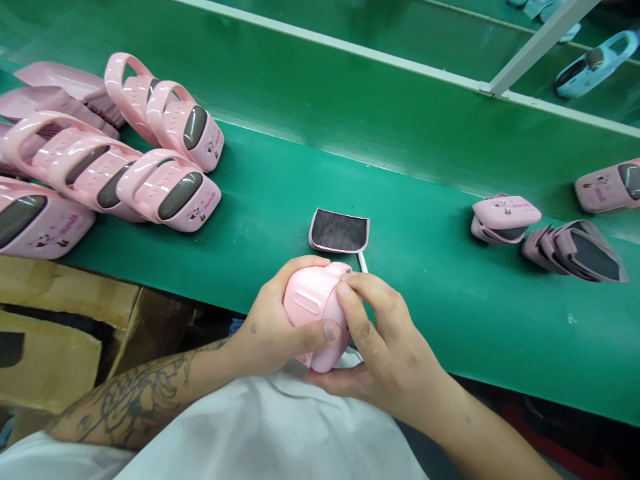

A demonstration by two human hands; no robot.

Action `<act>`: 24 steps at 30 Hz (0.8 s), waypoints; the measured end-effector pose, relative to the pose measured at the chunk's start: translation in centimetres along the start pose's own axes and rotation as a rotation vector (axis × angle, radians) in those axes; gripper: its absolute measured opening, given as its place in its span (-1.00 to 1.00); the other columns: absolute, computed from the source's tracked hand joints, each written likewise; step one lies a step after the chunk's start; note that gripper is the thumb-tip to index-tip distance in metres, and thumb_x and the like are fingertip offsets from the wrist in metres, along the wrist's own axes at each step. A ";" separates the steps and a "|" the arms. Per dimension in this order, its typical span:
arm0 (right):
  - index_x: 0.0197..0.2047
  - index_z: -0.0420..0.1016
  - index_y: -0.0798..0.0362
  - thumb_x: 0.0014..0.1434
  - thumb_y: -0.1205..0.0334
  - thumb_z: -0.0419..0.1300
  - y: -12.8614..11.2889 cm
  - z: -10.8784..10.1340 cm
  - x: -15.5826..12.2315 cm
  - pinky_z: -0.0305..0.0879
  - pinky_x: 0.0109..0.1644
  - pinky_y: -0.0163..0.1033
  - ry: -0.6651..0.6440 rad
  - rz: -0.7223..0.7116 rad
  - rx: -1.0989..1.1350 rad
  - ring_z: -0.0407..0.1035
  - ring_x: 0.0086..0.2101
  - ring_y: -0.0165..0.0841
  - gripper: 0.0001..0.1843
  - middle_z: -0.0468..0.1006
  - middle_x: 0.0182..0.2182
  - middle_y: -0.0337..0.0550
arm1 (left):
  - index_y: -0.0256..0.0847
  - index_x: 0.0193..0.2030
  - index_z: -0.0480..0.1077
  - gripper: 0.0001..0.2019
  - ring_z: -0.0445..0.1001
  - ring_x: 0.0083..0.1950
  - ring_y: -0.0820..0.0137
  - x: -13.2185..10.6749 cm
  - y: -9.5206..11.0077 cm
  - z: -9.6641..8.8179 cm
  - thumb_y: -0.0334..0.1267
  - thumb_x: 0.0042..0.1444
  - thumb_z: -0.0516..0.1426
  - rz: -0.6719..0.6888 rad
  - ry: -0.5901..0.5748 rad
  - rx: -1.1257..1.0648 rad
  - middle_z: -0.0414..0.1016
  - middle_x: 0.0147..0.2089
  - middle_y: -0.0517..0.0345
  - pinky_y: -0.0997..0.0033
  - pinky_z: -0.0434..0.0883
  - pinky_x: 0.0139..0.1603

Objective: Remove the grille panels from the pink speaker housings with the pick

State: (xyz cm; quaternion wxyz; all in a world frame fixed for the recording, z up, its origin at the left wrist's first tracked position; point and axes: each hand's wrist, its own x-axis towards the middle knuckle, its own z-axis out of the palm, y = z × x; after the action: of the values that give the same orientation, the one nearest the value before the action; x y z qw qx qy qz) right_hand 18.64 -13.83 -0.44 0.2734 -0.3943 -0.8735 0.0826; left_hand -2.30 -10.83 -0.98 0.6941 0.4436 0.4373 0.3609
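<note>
Close to my body, a rounded pink plastic casing with a raised oblong ridge is held between both hands. My left hand wraps around its left side, thumb lying across the front. On the other side, my right hand grips the casing's right edge, with fingertips at the upper rim and the thumb underneath. Just beyond the hands, a dark panel with a pink rim lies on the green bench. A thin white stick shows between that panel and my right fingers; its lower end is hidden.
Several pink handled casings with dark windows crowd the bench's left side. At right are a small pink casing, stacked dark-faced pink pieces and another pink casing. Cardboard boxes stand below left. A metal rail runs behind.
</note>
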 end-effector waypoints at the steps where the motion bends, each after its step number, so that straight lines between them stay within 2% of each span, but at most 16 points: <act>1: 0.45 0.24 0.35 0.27 -0.31 0.41 0.0 0.0 0.0 0.48 0.35 0.19 -0.003 0.001 0.001 0.37 0.32 0.14 0.05 0.46 0.24 0.37 | -0.13 0.27 0.42 -0.22 0.71 0.06 0.04 0.0 0.0 0.0 0.03 -0.05 0.53 0.003 0.000 0.007 0.68 0.20 -0.13 0.17 0.68 -0.03; 6: 0.47 0.21 0.35 0.27 -0.27 0.43 0.1 -0.1 -0.1 0.49 0.36 0.20 0.005 -0.006 0.015 0.35 0.34 0.15 0.05 0.48 0.22 0.37 | -0.14 0.27 0.42 -0.23 0.71 0.05 0.05 0.1 0.1 0.0 0.04 -0.03 0.52 0.015 0.014 0.038 0.68 0.20 -0.12 0.18 0.67 -0.04; 13: 0.56 0.10 0.22 0.28 -0.29 0.40 0.3 0.4 0.1 0.56 0.23 0.26 0.027 0.032 0.049 0.43 0.26 0.17 0.09 0.50 0.22 0.34 | -0.14 0.26 0.42 -0.24 0.69 0.04 0.08 0.3 0.1 0.1 0.05 -0.03 0.52 0.000 0.017 0.015 0.68 0.16 -0.09 0.21 0.65 -0.04; 16: 0.59 0.07 0.19 0.24 -0.28 0.44 0.3 0.4 0.1 0.54 0.27 0.31 0.023 0.088 0.097 0.40 0.30 0.19 0.14 0.43 0.29 0.37 | -0.13 0.25 0.42 -0.26 0.68 0.00 0.12 0.6 0.2 0.2 0.04 -0.02 0.52 -0.046 0.018 -0.060 0.68 0.09 -0.03 0.24 0.64 -0.09; 20: 0.62 0.00 0.07 0.16 -0.30 0.52 0.0 0.0 0.0 0.49 0.35 0.37 -0.066 0.244 0.194 0.33 0.35 0.20 0.24 0.33 0.37 0.34 | -0.15 0.23 0.43 -0.26 0.63 0.02 0.12 1.0 0.7 0.6 0.04 -0.04 0.54 -0.117 0.024 -0.089 0.64 0.09 -0.03 0.25 0.61 -0.09; 24: 0.62 -0.03 0.05 0.22 -0.29 0.48 -0.3 -0.5 0.0 0.48 0.38 0.34 -0.104 0.321 0.262 0.28 0.37 0.17 0.19 0.28 0.39 0.33 | -0.16 0.22 0.43 -0.26 0.62 0.03 0.13 1.3 0.7 0.8 0.05 -0.02 0.55 -0.152 0.020 -0.128 0.63 0.09 -0.03 0.21 0.59 -0.05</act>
State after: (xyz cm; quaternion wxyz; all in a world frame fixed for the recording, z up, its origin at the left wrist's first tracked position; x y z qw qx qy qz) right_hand 18.74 -14.09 0.06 0.2603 -0.4848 -0.7942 0.2579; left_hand -1.13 -9.65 -0.47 0.7418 0.3604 0.4527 0.3388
